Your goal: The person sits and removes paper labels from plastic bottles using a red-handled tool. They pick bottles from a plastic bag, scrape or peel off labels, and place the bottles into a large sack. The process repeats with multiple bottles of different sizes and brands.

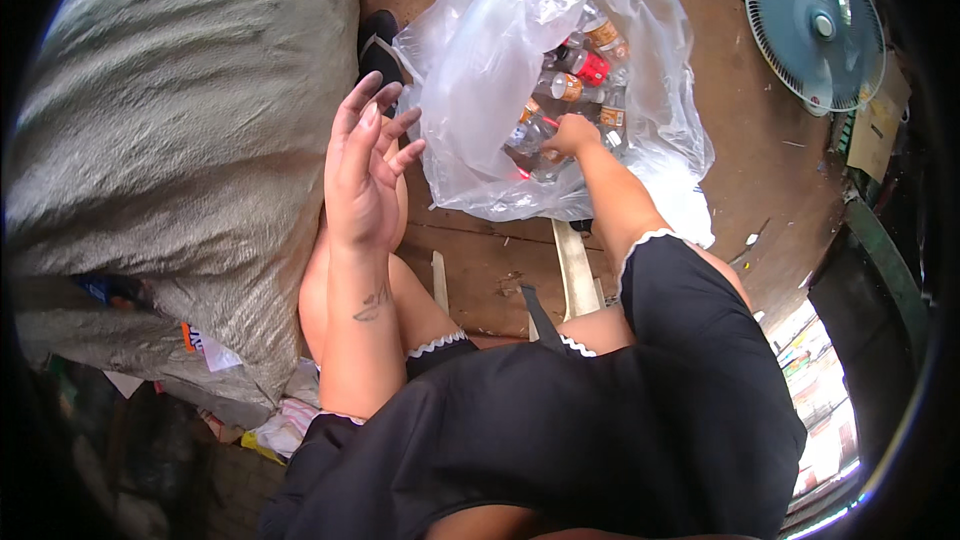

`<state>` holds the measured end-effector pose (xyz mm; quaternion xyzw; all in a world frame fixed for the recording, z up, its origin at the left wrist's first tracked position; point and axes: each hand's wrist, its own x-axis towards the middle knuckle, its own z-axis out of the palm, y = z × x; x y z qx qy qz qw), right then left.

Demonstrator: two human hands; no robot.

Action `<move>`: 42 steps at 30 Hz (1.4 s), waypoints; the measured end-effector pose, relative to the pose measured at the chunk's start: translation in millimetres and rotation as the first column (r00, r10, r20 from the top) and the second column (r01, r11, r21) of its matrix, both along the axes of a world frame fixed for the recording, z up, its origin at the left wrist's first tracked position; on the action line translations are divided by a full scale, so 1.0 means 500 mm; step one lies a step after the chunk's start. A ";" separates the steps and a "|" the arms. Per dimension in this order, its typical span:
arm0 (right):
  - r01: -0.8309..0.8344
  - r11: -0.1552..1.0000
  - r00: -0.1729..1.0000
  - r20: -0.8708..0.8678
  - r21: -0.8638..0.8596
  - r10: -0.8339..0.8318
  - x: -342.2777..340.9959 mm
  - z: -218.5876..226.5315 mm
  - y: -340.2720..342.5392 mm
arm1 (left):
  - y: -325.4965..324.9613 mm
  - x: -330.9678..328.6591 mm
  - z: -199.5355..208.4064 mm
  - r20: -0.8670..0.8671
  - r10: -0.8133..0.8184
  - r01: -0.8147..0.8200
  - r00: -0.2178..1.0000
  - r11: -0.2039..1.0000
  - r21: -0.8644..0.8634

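A large clear plastic bag (480,100) lies open in front of me, with several empty plastic bottles inside. My right hand (573,137) reaches into it, fingers closed at the red-capped end of a clear plastic bottle (524,130); the exact grip is partly hidden. Around that hand lie other bottles, among them one with a red label (588,67) and one with an orange label (605,35). Left of the bag, my left hand (368,165) is raised with its fingers apart, holding nothing. Its fingertips look darkened with dirt.
A big grey woven sack (190,120) fills the left side, beside my leg. At the upper right stands a round fan (820,25), with a piece of cardboard (878,125) near it. Pale wooden legs (574,265) show below the bag on the brown floor (740,180).
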<state>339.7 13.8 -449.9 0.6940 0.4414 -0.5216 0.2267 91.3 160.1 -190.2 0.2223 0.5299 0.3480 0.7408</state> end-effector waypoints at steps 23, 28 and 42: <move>0.884 0.445 0.099 -0.873 -0.143 -0.477 -0.169 0.851 -0.133 | -0.280 0.041 0.221 0.262 -0.241 0.077 0.934 0.855 0.513; 0.821 0.540 0.074 -0.903 -0.186 -0.423 -0.206 0.932 -0.154 | -0.341 0.003 0.262 0.145 -0.175 0.042 0.974 0.766 0.641; 0.636 0.362 0.744 -0.666 0.681 -0.054 -0.254 0.981 -0.268 | -0.405 -0.016 0.343 0.264 -0.165 -0.008 0.950 0.834 0.551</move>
